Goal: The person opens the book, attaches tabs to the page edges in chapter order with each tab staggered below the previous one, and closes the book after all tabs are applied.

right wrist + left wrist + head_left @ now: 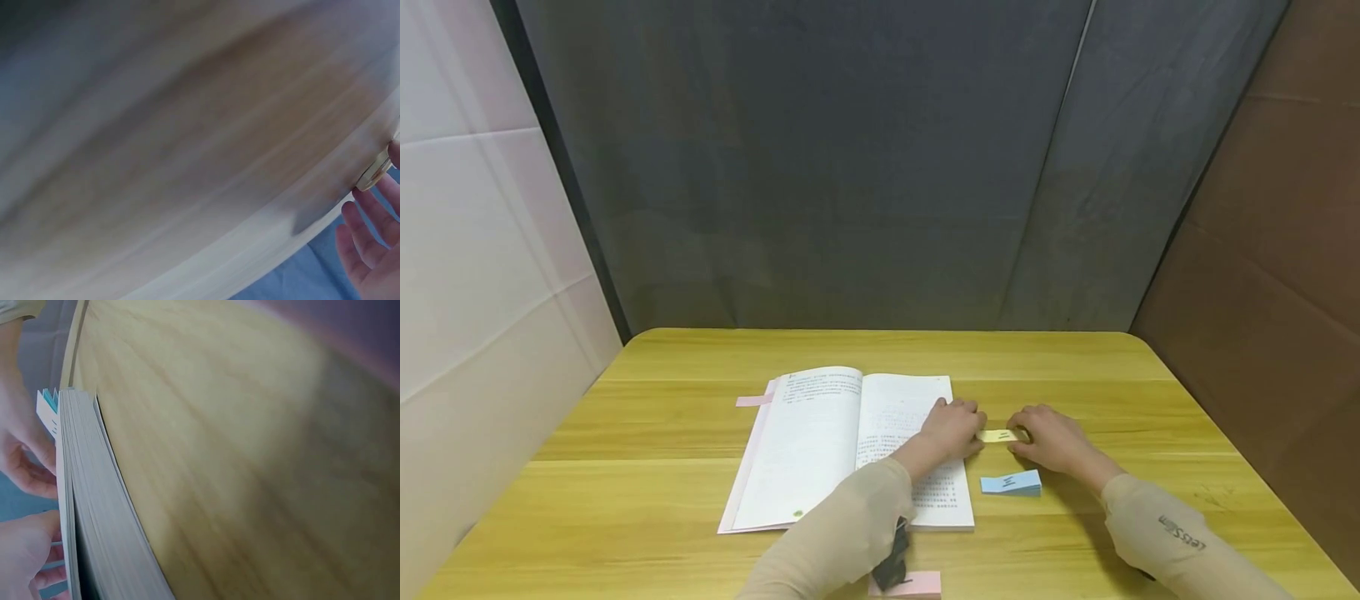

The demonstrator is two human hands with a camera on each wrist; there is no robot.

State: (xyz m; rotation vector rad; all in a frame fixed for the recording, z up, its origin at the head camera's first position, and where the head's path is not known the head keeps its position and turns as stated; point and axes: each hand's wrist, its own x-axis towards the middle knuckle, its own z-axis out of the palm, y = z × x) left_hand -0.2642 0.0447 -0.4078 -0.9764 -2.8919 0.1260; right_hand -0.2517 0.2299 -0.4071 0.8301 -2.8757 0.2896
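An open book (808,450) lies on the table with printed pages showing. Over the edge of its right page reaches my left hand (951,429), its fingertips at the left end of a pad of narrow yellow sticky notes (1000,436). The right hand (1054,439) pinches the pad's other end between thumb and fingers. In the right wrist view, that hand (375,240) has the pad (375,170) at its fingertips. The book's page edges (103,494) partly hide the left hand (25,553) in the left wrist view.
A blue sticky-note pad (1011,482) lies just in front of the hands. At the near edge sits a pink pad (925,583), partly covered by a dark device on the left wrist. A pink strip (754,401) sticks out from the book's left side. Fabric walls surround the wooden table (625,467).
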